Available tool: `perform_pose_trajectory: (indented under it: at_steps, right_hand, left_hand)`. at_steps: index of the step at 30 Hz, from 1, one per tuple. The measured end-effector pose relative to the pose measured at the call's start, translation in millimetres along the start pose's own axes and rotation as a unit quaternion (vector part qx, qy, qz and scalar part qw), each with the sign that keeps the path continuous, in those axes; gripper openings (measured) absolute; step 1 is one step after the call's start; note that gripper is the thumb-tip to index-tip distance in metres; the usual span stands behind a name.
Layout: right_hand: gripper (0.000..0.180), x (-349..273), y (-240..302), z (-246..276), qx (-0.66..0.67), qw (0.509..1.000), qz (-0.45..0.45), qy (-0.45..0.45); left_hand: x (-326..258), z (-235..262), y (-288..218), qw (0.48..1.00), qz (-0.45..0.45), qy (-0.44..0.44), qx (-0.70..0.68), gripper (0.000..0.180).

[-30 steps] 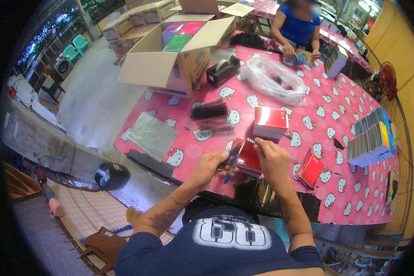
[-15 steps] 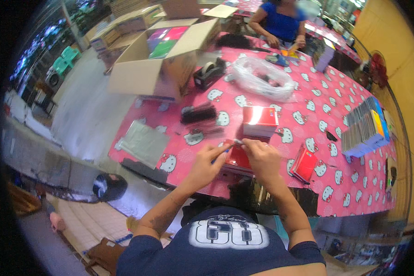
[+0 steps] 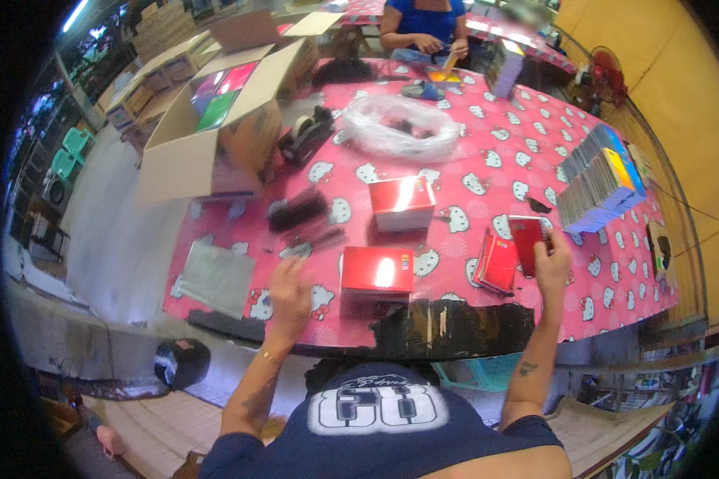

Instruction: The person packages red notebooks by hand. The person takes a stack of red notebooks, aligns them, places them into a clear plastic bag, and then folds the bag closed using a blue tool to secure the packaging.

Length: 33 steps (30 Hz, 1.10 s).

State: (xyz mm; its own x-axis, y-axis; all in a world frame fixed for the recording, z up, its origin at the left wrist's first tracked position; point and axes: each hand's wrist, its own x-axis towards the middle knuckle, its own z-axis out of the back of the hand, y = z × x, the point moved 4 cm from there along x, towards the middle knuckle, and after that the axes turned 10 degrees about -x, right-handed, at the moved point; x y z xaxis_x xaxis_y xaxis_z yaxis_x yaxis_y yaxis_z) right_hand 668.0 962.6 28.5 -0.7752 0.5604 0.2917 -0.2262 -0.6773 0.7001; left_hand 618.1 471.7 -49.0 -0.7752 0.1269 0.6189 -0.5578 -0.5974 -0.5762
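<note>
My right hand [image 3: 553,265] is pinching a red notebook [image 3: 526,243] beside the spiral-bound pile [image 3: 495,263] | left hand [image 3: 290,297] is hovering, loosely curled, above the bench [image 3: 615,303], contents too blurred to tell

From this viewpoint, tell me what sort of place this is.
Likely a notebook-binding workshop: red-covered stacks on the table, what look like black binding coils to their left, and an open cardboard box packed with colourful covers.
</note>
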Motion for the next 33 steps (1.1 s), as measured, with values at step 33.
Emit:
perform_pose_trajectory:
  at_steps: [33]
  right_hand:
    - [0.026, -116, 116, -184, 0.362, 0.886, 0.060, 0.283]
  left_hand:
    - [59, -68, 90, 0.991, -0.047, 0.073, 0.101, 0.028]
